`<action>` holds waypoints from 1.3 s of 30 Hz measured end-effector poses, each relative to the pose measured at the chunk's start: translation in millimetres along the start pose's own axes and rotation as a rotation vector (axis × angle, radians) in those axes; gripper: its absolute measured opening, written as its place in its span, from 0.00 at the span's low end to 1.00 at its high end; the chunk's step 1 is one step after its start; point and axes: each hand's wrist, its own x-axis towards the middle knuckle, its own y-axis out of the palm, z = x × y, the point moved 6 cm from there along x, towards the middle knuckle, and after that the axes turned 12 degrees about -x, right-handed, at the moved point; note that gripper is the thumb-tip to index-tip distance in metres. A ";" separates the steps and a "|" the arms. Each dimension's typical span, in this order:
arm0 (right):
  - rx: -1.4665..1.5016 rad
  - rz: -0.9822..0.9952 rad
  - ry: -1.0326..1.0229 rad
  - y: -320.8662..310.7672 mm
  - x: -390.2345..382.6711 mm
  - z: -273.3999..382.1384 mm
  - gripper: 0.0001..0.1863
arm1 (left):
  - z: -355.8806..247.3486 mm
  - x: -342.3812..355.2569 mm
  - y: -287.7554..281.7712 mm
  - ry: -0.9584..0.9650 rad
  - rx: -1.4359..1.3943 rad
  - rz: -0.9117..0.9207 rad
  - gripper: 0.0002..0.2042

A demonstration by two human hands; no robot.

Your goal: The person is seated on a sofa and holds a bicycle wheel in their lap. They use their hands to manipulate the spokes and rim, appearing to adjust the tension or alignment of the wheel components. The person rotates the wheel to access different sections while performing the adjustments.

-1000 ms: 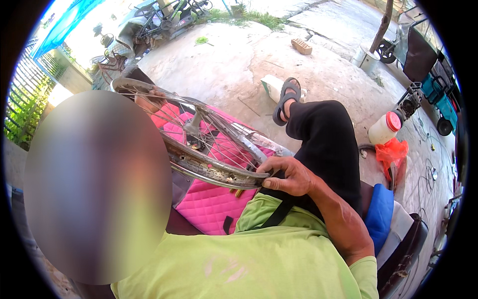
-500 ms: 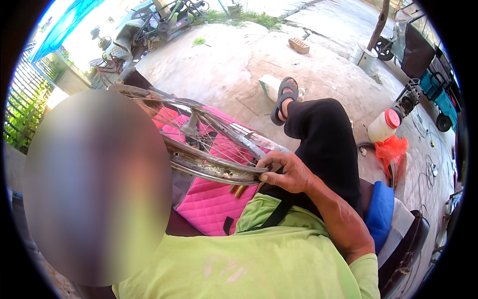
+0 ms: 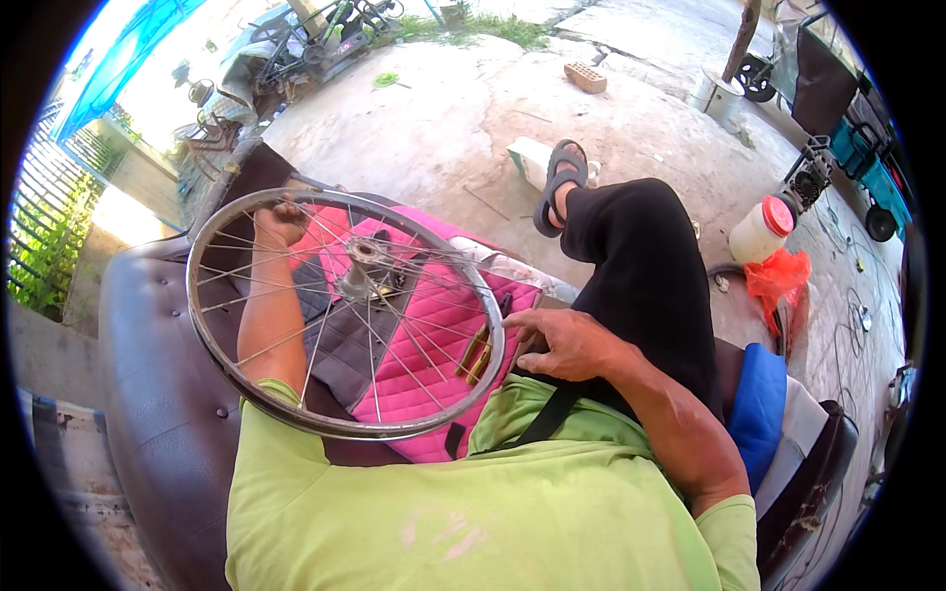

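Note:
A spoked bicycle wheel [image 3: 372, 431] is tilted over my lap, with a metal hub [image 3: 365, 271] at its centre and no tyre on the rim. My left hand [image 3: 281, 225] reaches beneath the spokes and is closed on the far left part of the rim. Beside the right edge of the rim is my right hand [image 3: 572, 343], its thumb and index finger apart; whether a fingertip touches the metal is unclear. Through the spokes show brass-coloured pieces [image 3: 475, 357] on a pink quilted pad [image 3: 394, 399].
I sit on a dark buttoned seat [image 3: 158, 364]. A blue cloth [image 3: 757, 419] lies at my right. On the concrete floor are a red-lidded jar [image 3: 762, 231], an orange plastic bag [image 3: 778, 281], loose wires and a brick [image 3: 585, 78]. A wheeled cart [image 3: 867, 172] stands far right.
The wheel has turned from nearly edge-on to show its open face, its near side swinging toward me. My right hand has loosened its pinch on the rim; my left hand still holds the far side.

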 end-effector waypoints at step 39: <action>0.963 0.043 -0.313 -26.3 -23.7 21.9 0.14 | 77.6 39.9 -7.1 -0.176 -0.167 0.027 0.16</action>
